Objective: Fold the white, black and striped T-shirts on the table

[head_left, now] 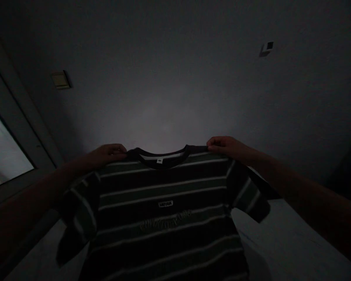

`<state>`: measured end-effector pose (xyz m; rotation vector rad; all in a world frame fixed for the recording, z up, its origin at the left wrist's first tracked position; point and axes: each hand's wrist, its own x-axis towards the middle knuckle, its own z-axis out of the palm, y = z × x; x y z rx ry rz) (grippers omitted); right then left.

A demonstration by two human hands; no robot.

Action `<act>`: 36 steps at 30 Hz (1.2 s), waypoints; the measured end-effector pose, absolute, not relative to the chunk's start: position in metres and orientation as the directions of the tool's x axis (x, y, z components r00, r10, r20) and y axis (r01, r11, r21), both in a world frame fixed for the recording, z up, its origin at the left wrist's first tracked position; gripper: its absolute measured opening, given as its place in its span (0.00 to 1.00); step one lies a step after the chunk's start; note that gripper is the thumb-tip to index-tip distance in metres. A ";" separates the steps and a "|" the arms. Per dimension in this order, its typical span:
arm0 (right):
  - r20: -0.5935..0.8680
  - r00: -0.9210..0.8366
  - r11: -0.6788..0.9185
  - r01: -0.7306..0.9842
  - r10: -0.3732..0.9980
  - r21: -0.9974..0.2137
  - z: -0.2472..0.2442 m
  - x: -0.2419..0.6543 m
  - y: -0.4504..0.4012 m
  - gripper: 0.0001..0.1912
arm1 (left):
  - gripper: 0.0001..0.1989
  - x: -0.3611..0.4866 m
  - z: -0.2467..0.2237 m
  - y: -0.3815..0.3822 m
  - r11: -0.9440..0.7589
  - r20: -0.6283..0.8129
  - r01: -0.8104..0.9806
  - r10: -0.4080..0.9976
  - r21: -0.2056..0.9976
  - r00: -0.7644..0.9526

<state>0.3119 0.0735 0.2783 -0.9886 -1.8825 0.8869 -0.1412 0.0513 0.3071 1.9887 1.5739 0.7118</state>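
Observation:
A dark striped T-shirt (163, 191) hangs spread out by its shoulders, its front towards me. Green bands with pale edges run across it, and a small label patch sits on the chest above an arc of lettering. My left hand (109, 153) pinches the shoulder seam on the left of the collar. On the other side, my right hand (225, 146) grips the opposite shoulder between thumb and fingers. Both short sleeves droop outward below my wrists. The shirt's lower hem is cut off by the bottom of the view.
The room is dim. A plain wall (163, 78) stands ahead, with a light switch (60, 80) on the left and a small white fixture (267, 47) on the right. At the far left is a door frame (23, 86) beside a brighter pane. A pale surface (295, 234) lies below.

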 end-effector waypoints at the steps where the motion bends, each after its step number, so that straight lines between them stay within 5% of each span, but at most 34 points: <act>1: 0.307 -0.365 0.430 0.330 0.879 -0.840 0.257 0.310 0.089 0.19 | 0.19 -0.136 0.285 0.065 -0.183 0.040 0.714 0.976 0.676 0.213; 8: 0.154 -0.335 0.346 0.648 0.930 -0.679 0.091 0.291 0.176 0.13 | 0.07 -0.117 0.125 0.164 -0.213 -0.011 0.887 0.971 0.409 0.238; 13: 0.117 -0.338 0.351 0.804 0.934 -0.481 0.035 0.281 0.201 0.05 | 0.05 -0.112 0.067 0.199 -0.155 -0.041 0.931 0.983 0.329 0.178; 23: 0.152 -0.308 0.343 0.852 0.939 -0.395 0.010 0.276 0.245 0.03 | 0.10 -0.112 0.033 0.228 -0.084 0.025 0.969 0.996 0.234 0.081; 31: 0.259 -0.198 0.278 0.905 0.945 -0.323 0.021 0.257 0.273 0.06 | 0.15 -0.092 0.040 0.243 0.035 0.215 0.992 0.975 0.124 -0.061; 36: 0.440 -0.076 0.242 0.911 0.895 -0.335 0.024 0.247 0.258 0.11 | 0.21 -0.075 0.029 0.213 -0.047 0.348 0.998 0.937 0.037 0.031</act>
